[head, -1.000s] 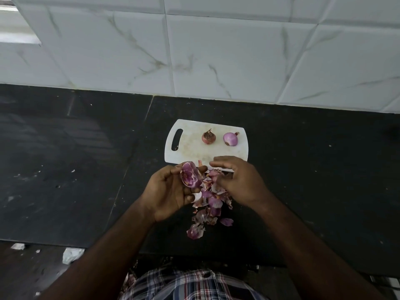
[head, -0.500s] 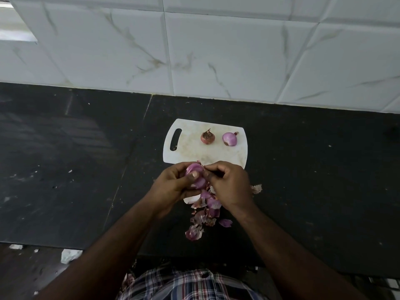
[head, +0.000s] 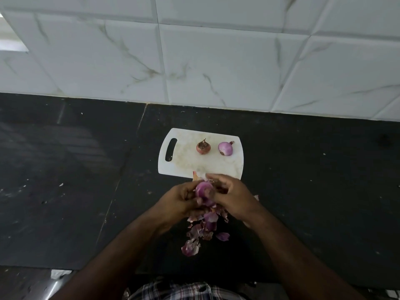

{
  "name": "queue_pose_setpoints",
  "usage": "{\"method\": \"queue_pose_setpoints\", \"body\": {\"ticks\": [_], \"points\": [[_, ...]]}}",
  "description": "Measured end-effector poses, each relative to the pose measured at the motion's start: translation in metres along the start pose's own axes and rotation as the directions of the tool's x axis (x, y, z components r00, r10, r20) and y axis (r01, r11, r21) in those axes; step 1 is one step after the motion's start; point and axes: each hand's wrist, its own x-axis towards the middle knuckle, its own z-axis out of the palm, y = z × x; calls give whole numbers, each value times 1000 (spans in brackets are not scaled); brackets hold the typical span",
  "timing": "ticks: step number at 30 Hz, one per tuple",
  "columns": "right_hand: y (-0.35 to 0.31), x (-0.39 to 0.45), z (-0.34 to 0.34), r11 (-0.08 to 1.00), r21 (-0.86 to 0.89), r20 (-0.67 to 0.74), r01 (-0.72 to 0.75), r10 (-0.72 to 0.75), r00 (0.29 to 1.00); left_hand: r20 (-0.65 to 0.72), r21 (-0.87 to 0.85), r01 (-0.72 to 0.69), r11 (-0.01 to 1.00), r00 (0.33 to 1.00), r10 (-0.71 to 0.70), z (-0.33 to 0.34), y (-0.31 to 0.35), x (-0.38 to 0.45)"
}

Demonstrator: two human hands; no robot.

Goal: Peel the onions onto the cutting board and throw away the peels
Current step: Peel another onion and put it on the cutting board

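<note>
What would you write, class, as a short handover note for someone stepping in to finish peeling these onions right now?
Left hand grips the onion in hand, held just in front of the cutting board.
Right hand pinches at its skin.
On the board: an unpeeled onion and a peeled onion.
Loose peels lie piled on the black counter under the hands.
Done: one onion peeled.
Left: finish this onion, peel the brown one, throw away the peels.

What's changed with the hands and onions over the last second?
The right hand closed in from beside the held onion and now grips it together with the left hand. The two onions on the board and the peel pile stayed put.
</note>
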Motion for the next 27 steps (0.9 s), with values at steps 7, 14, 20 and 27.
{"method": "queue_pose_setpoints", "body": {"ticks": [7,14,20,27], "points": [[-3,3,-25,974,224,-68,-28,44,997,-190,245,-9,970,980,57,-3,3,24],[-11,26,-75,905,421,-346,-64,225,911,-404,593,125,795,901,159,-32,1,32],[3,64,-59,996,49,-479,-81,94,873,-337,671,134,730,931,138,-33,3,54],[34,86,-27,751,-657,-430,-63,-305,850,-392,654,126,746,900,191,-49,5,73]]}}
